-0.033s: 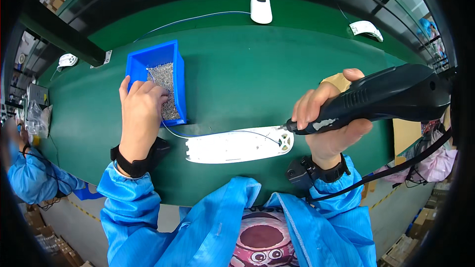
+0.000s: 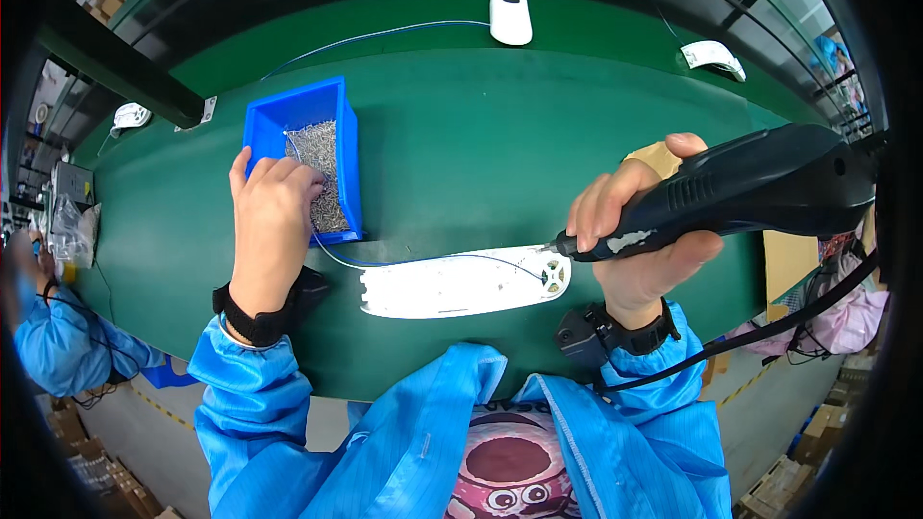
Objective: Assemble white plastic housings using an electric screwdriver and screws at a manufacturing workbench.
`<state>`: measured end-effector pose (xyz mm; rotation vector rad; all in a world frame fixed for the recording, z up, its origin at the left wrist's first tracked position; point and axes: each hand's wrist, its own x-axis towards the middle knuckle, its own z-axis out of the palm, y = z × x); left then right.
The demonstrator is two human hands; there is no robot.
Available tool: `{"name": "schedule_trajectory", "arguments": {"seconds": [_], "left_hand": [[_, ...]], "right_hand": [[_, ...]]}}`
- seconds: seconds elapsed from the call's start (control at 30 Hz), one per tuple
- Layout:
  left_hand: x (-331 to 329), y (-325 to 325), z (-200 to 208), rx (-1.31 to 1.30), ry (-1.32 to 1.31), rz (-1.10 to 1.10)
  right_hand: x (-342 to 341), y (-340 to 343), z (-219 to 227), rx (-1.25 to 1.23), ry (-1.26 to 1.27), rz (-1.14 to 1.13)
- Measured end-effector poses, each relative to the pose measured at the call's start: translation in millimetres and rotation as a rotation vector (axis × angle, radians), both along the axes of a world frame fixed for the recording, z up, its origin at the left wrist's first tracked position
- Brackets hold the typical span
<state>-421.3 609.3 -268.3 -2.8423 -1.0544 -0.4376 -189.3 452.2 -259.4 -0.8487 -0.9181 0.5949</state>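
Over the blue bin (image 2: 352,163) at left, my left hand (image 2: 274,207) is bent down into the small metal screws (image 2: 325,144). Its fingers are curled, and whatever lies at their tips is hidden. My right hand (image 2: 625,221) grips a black electric screwdriver (image 2: 750,183), held nearly level and pointing left. The bit's tip is at the right end of a long white plastic housing (image 2: 452,293), close to its round, spoked opening; I cannot tell whether it touches. A thin blue and white cable (image 2: 404,260) runs from that opening along the housing toward the bin.
At the back stands another white housing (image 2: 511,14) with a cable; a white part (image 2: 713,58) lies far right. A green post (image 2: 125,67) rises at left. The screwdriver's black cord (image 2: 760,327) hangs at right. A co-worker's blue sleeve (image 2: 72,341) shows far left.
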Motion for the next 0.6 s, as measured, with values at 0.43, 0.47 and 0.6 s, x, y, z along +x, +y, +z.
{"name": "schedule_trajectory", "arguments": {"seconds": [0.43,0.47,0.6], "left_hand": [[1.9,12.7,0.1,0.067,-0.103,0.002],[2.4,15.3,0.4,0.141,-0.137,-0.008],[2.4,18.6,4.2,0.221,-0.238,0.027]], "right_hand": [[-2.2,15.1,-11.3,-0.071,-0.008,-0.005],[-2.4,16.0,-11.6,-0.072,-0.006,-0.007],[-4.0,21.1,-14.9,-0.108,-0.034,-0.014]]}}
